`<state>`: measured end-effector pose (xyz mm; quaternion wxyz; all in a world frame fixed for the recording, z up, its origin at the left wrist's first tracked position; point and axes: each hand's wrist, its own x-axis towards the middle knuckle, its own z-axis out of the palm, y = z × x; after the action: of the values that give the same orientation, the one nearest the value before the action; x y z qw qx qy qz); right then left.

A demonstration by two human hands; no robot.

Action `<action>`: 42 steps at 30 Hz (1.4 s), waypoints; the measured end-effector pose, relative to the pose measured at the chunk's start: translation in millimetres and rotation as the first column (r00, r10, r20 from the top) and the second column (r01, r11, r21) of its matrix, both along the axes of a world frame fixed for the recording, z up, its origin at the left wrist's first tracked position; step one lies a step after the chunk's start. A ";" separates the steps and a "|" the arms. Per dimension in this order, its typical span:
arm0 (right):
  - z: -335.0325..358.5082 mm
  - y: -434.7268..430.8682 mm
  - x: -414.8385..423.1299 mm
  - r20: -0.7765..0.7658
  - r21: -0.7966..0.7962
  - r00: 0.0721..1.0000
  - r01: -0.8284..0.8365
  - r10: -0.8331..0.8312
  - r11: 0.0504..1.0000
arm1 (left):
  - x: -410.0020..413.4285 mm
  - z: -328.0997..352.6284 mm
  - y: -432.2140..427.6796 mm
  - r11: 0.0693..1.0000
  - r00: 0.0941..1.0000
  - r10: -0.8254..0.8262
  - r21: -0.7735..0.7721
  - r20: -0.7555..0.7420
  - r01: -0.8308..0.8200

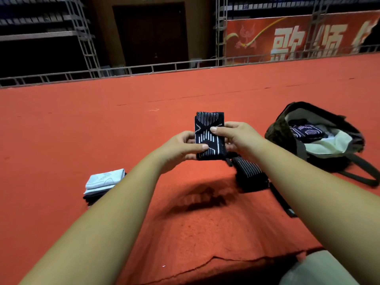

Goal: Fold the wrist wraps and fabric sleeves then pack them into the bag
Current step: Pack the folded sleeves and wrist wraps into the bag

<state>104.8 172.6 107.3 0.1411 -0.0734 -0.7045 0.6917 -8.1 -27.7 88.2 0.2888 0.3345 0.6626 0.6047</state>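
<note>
A folded black fabric sleeve with white line patterns is held upright above the red carpet. My left hand pinches its lower left edge, thumb on the front. My right hand grips its right side, thumb across the middle. Below my right wrist lies a black wrist wrap with thin white stripes and a strap. To the right the dark bag stands open, with a folded black patterned sleeve inside on its pale lining. At the left sits a stack of folded sleeves, a white one on top.
Red carpet covers the raised floor; its front edge drops off near my body. A metal truss railing runs along the far edge. The bag's strap trails on the carpet at the right. A red banner hangs behind.
</note>
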 end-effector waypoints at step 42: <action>-49.3 405.8 165.8 -0.085 -0.082 0.780 0.615 -0.620 0.784 | 68.7 36.9 499.1 0.895 -0.167 -0.438 -0.412 -0.883 -0.168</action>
<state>270.6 578.4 58.1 0.3955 -0.2662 -0.6157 0.6274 60.6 471.4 125.1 -0.1901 0.6773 0.7092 -0.0464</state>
